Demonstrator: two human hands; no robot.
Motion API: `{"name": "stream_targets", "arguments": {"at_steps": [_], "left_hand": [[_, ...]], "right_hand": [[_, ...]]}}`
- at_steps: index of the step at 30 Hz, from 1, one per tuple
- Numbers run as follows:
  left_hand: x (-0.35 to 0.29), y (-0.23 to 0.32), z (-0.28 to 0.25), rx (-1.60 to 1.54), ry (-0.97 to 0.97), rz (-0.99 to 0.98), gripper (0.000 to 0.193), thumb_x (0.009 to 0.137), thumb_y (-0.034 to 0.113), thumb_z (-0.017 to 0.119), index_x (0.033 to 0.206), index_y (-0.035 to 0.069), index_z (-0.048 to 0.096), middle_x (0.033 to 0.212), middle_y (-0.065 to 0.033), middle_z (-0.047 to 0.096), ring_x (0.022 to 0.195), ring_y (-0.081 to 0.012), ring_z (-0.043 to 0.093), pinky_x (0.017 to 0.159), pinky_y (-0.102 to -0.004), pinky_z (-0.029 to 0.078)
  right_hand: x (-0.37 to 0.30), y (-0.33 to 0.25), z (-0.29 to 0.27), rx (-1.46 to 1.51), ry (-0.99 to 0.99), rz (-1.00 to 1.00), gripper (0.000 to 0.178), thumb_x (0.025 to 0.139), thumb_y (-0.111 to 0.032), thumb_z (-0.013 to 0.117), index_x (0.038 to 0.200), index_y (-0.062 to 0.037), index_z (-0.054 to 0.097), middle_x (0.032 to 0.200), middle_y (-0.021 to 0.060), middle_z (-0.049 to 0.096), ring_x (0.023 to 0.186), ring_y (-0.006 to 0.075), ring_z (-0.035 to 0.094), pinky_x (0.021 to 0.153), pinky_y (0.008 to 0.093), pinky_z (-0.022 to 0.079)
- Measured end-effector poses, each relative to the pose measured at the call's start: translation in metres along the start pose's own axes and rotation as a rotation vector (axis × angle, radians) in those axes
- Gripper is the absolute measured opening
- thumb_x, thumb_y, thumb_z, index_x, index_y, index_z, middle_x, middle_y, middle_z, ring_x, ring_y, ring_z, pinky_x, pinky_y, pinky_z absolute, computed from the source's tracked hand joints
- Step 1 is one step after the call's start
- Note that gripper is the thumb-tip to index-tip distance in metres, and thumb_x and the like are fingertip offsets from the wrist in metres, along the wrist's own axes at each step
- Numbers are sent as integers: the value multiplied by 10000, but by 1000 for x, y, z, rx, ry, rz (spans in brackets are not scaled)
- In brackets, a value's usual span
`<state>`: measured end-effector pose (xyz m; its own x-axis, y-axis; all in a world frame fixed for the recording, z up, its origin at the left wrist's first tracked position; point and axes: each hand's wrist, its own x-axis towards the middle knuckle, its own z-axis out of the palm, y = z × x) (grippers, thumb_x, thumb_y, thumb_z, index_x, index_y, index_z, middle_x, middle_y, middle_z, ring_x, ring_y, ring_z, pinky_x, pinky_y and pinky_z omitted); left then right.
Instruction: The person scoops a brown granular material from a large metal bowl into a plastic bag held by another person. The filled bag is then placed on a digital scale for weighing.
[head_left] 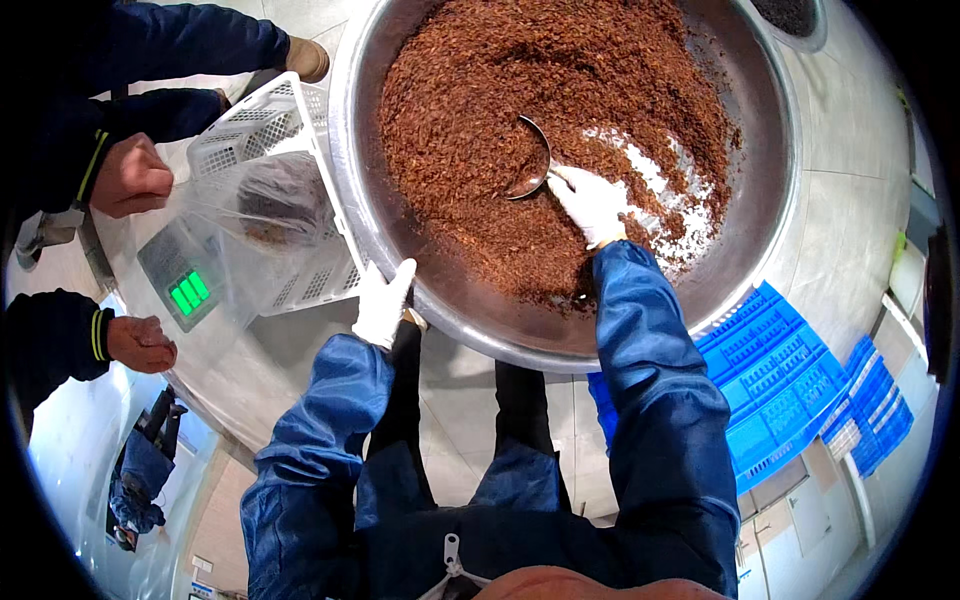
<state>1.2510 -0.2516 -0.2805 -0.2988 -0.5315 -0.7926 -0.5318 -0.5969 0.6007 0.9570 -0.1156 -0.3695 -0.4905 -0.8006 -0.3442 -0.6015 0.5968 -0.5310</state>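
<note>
Head view: right grip [587,205] clasps one metal scoop [543,150], one steel basin [500,335] beneath; left grip [383,310] beside it, hold unclear.

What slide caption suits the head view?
White-gloved right hand holds a metal scoop in loose reddish-brown material inside a large metal basin, left hand at its edge.

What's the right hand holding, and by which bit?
The right hand holds a metal scoop at its right-hand side; any handle is hidden.
</note>
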Motion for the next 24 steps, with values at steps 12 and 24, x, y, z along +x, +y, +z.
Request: {"name": "stream_targets", "arguments": {"at_steps": [12,24], "left_hand": [[-15,1,-6,-117,37,-7,428,851,109,604,1221,-14,428,1038,-85,565,890,-157,534,800,-287,445],[-154,3,-155,-403,418,-157,594,843,575,490,1184,89,464,1017,-53,559,884,-181,551,776,-362,454]], "right_hand": [[-60,-1,-7,500,79,303,281,786,-228,659,995,-40,658,913,107,673,831,189,638,751,268,475],[-71,9,-35,578,188,250,232,785,-46,629,1013,-3,635,1033,76,644,949,163,587,854,260,424]]}}
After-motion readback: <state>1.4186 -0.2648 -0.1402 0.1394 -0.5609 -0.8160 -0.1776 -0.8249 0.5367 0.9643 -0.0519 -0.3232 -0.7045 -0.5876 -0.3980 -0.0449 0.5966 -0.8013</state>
